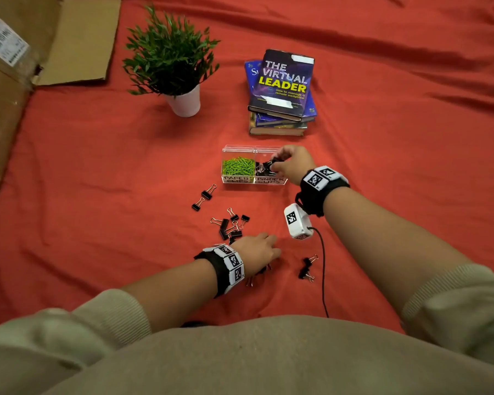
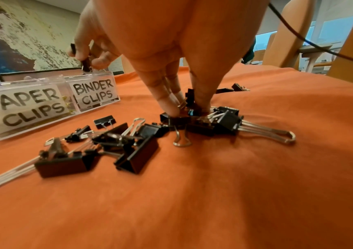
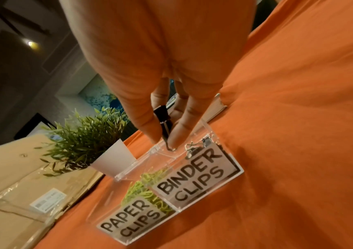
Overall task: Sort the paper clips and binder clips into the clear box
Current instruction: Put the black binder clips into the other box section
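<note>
The clear box [image 1: 253, 180] has two compartments, labelled PAPER CLIPS and BINDER CLIPS. Green paper clips [image 1: 238, 165] fill the left one and black binder clips [image 1: 263, 169] lie in the right one. My right hand [image 1: 277, 163] hovers over the binder side and pinches one black binder clip [image 3: 162, 116] between thumb and fingers, its wire handles pointing down into the box [image 3: 192, 176]. My left hand [image 1: 264, 252] is down on the cloth nearer to me. Its fingertips [image 2: 172, 109] pinch a binder clip [image 2: 178, 120] in a loose heap [image 2: 128, 143].
More binder clips lie scattered: a pile [image 1: 231, 223] ahead of my left hand, two [image 1: 204, 198] to the left, two [image 1: 307, 267] to the right. A potted plant [image 1: 174, 61], a book stack [image 1: 281, 92] and a cardboard box [image 1: 9, 95] stand behind. A cable [image 1: 322, 266] hangs from my right wrist.
</note>
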{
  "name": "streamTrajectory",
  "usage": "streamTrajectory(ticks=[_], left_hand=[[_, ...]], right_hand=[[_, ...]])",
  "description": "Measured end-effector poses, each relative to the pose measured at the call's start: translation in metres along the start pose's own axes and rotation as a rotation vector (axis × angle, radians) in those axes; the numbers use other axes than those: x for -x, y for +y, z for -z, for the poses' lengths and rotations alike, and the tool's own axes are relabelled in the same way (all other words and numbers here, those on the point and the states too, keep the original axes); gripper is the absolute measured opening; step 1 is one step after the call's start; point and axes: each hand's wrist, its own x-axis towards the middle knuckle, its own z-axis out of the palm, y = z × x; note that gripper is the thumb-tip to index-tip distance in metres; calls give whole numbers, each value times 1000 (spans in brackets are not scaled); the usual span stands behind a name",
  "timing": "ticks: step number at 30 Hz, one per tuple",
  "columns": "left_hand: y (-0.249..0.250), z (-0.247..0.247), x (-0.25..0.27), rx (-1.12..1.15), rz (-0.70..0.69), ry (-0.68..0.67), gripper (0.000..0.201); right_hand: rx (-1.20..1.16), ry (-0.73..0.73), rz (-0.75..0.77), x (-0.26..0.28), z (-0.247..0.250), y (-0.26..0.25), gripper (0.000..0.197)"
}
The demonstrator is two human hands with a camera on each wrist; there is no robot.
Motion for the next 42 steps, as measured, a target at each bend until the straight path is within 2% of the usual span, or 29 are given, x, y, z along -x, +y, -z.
streamTrajectory(ticks=[3,7,9,13,16,19,25,29,34,39,42], left_hand=[[1,4,0,-7,-8,-22,34],[0,5,-3,44,28,-50,37],[-1,6,-5,72,57,-45,41],[-7,7,-9,139,96,25,31],[-13,6,-13,216,124,78,19],[-16,7,-16,379,198,132,19],[-27,13,-19,609,310,300,12],[-34,32,-26,681,366,399,14],[-54,69,-40,680,431,523,9],[-84,103,-63,661,506,639,9],[-97,112,-77,665,543,655,7]], right_hand=[[51,-2,1,-1,-2,1,20],[181,-17,71,19,11,5,31],[334,-119,122,40,18,12,31],[749,-491,107,97,23,52,34],[958,-583,83,136,24,85,49],[999,-567,112,159,21,107,52],[931,-487,191,167,5,122,29],[900,-474,204,166,0,121,23],[801,-383,239,163,-10,118,15],[598,-305,136,145,-13,113,9],[397,-147,-14,125,-10,100,4]])
